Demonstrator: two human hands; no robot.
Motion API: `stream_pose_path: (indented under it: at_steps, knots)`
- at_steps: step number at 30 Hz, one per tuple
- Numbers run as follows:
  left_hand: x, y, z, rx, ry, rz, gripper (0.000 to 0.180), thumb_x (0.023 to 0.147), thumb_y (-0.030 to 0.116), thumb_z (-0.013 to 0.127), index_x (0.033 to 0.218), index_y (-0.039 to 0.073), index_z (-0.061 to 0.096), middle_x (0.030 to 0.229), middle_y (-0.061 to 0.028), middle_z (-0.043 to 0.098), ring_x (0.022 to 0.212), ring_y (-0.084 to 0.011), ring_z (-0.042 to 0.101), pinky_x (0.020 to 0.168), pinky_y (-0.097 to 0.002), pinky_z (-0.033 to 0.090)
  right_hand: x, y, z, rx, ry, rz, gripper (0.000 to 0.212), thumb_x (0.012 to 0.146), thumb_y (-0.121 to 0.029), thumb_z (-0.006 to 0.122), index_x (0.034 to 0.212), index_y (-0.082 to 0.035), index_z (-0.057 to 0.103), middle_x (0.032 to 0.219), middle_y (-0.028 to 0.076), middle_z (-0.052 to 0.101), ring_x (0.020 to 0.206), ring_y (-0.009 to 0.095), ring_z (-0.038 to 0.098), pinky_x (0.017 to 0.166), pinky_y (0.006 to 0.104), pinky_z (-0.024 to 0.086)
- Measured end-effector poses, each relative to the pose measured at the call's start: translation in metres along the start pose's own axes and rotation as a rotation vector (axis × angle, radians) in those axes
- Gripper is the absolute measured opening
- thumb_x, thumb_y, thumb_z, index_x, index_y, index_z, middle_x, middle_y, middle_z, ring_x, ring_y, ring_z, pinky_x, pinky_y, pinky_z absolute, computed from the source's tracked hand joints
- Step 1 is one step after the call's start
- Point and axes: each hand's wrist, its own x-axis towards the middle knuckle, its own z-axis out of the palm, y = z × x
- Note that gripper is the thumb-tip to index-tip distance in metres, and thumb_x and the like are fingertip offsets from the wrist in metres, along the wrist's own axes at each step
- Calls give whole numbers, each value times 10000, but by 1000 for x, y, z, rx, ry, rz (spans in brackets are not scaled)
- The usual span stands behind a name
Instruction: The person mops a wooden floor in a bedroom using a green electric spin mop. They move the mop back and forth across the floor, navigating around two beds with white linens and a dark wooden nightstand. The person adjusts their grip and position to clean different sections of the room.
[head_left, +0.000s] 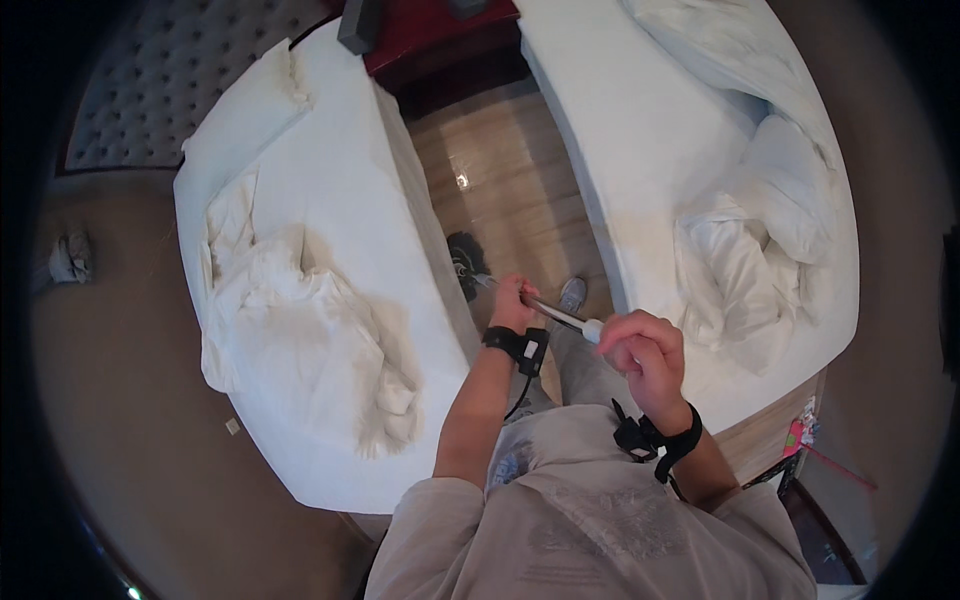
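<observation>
A mop with a dark, shaggy head (463,262) rests on the floor in the gap between two beds. Its silvery handle (552,311) slants toward me, down to the right, ending in a white grip. My left hand (513,303) is closed around the lower part of the shaft, nearer the head. At the white top end, my right hand (648,358) has its fingers curled over the handle. Black straps with small devices circle both my wrists. The mop head lies close beside the left bed's side.
The left bed (335,190) and right bed (640,130) carry white sheets and rumpled white bedding. A dark red cabinet (440,40) closes the gap's far end. My shoe (572,294) stands on the glossy floor (505,170). A pink-and-white item (797,437) with a red stick is at lower right.
</observation>
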Motion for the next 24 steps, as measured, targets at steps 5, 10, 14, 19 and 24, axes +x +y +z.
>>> stream_pose_path:
  at_steps: [5, 10, 14, 19, 24]
  knots:
    - [-25, 12, 105, -24, -6, -148, 133, 821, 130, 473, 807, -1, 496, 669, -110, 518, 627, -218, 520, 601, -338, 459, 10, -29, -47, -146, 7, -214, 209, 694, 16, 439, 764, 7, 636, 612, 65, 560, 461, 132, 414, 451, 266, 308]
    - [-12, 6, 175, -269, -31, -406, 62, 819, 14, 475, 848, -39, 462, 750, -100, 501, 619, -186, 504, 587, -307, 461, 11, -53, -62, -232, 41, -328, 227, 658, 47, 391, 700, 11, 612, 499, 34, 469, 444, 158, 398, 453, 289, 320]
    - [7, 9, 202, -645, -201, -731, 85, 838, -45, 455, 921, -61, 442, 766, -72, 462, 620, -127, 479, 557, -212, 445, 23, -58, -65, -306, -52, -497, 278, 609, 66, 403, 742, -4, 637, 497, 33, 464, 446, 178, 427, 432, 292, 321]
    - [11, 14, 214, -597, -271, -652, 56, 840, -48, 470, 880, -62, 434, 695, -43, 423, 543, -96, 426, 478, -184, 377, 33, -46, -51, -563, -198, -611, 318, 574, 52, 445, 810, -11, 650, 541, 49, 484, 448, 211, 445, 440, 302, 356]
    - [25, 13, 206, -607, -296, -661, 33, 840, -41, 473, 820, -27, 451, 683, -32, 454, 504, -75, 419, 485, -190, 352, 41, -33, -46, -912, 68, -726, 232, 635, -20, 492, 816, -9, 637, 621, 68, 547, 501, 228, 514, 467, 314, 415]
